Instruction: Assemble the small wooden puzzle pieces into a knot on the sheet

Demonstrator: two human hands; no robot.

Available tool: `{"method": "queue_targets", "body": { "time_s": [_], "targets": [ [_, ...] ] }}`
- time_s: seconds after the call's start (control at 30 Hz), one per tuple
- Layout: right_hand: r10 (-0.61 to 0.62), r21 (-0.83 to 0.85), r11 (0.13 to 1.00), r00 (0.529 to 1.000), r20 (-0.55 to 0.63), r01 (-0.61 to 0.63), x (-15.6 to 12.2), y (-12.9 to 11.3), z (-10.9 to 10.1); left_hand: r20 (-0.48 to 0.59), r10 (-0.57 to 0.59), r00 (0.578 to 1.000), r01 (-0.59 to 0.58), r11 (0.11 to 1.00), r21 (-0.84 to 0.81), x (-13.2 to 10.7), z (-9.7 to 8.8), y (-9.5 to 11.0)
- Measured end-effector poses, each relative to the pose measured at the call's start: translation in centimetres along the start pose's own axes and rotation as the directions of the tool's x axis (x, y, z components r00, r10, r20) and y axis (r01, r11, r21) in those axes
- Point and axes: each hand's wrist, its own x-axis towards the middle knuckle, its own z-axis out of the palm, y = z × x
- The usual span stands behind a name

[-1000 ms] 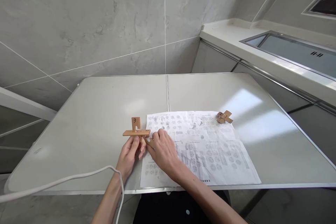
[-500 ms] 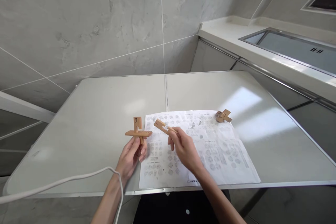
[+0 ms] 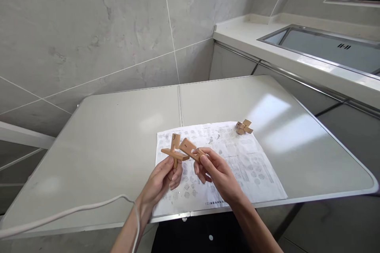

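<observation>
My left hand [image 3: 162, 180] pinches a crossed pair of notched wooden puzzle bars [image 3: 174, 150] from below, held above a printed instruction sheet [image 3: 237, 166]. My right hand [image 3: 214, 172] grips a single notched wooden bar [image 3: 190, 149] by its right end; its free end points at the crossed pair and nearly touches it. A small assembled wooden puzzle piece [image 3: 244, 127] lies on the sheet's far right corner, away from both hands.
The sheet lies on a grey folding table [image 3: 103, 154] with a centre seam. A white cable [image 3: 65, 213] runs from my left wrist off the left edge. A tiled wall stands behind; a counter with a steel sink [image 3: 320, 47] is at the right.
My right hand lifted a single bar off the sheet and brought it left toward the crossed pair. My left hand moved the pair right, over the sheet. The view shifted left.
</observation>
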Motion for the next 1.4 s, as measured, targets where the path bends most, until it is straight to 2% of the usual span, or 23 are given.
{"method": "queue_targets", "body": {
  "time_s": [0.13,0.27,0.43,0.6,0.93,1.13,1.4],
  "targets": [
    [0.04,0.122,0.992,0.999,0.009,-0.041,-0.2,-0.2,-0.4,0.004,0.0,1.0,0.0,0.999,0.042,0.2,0.6,-0.3],
    [0.139,0.3,0.942,0.989,0.047,-0.146,-0.5,-0.5,-0.3,-0.064,0.076,0.995,-0.06,0.973,0.225,0.4,0.9,-0.6],
    [0.241,0.52,0.812,0.963,0.117,-0.266,-0.9,-0.2,0.4,-0.081,0.145,0.986,-0.093,0.886,0.454,0.8,0.7,-1.0],
    [0.227,0.651,0.69,0.949,0.219,-0.316,-1.0,0.4,1.2,-0.094,0.176,0.98,-0.1,0.841,0.532,1.0,0.1,-1.7],
    [0.246,0.719,0.6,0.936,0.251,-0.35,-0.8,1.4,1.6,-0.124,0.189,0.974,-0.099,0.85,0.518,0.8,-0.4,-2.5],
    [0.228,0.694,0.634,0.94,0.253,-0.341,-0.8,1.7,1.7,-0.134,0.179,0.975,-0.082,0.843,0.532,0.8,0.0,-2.1],
    [0.307,0.67,0.636,0.922,0.235,-0.383,-1.3,2.3,1.9,-0.141,0.18,0.973,-0.066,0.811,0.581,0.7,0.3,-1.9]
  ]
}}
